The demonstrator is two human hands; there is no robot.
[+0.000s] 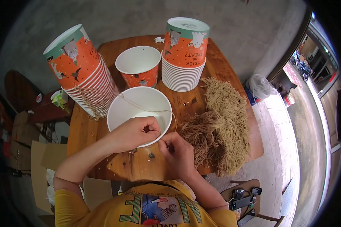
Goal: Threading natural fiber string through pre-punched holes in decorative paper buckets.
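An open white paper bucket (pixel 119 109) stands at the near middle of the table, its mouth tilted toward me. My left hand (pixel 138 131) reaches over its near rim, fingers curled into a pinch; what lies between them is hidden. Just outside the rim on the right, my right hand (pixel 177 153) is closed, thumb and forefinger pressed together at the bucket's edge. A thin beige cord (pixel 149 109) crosses the bucket's mouth, loops over its right side and runs down to the right hand's fingers. Right of that hand lies a heap of beige cords (pixel 231 125).
An orange bucket (pixel 140 77) stands upright behind. Tall stacks of upside-down orange buckets rise at left (pixel 74 62) and back right (pixel 185 43); loose cord hangs on the left one. The wooden table (pixel 113 166) has a curved edge. Electronics (pixel 241 200) rest on a chair at lower right.
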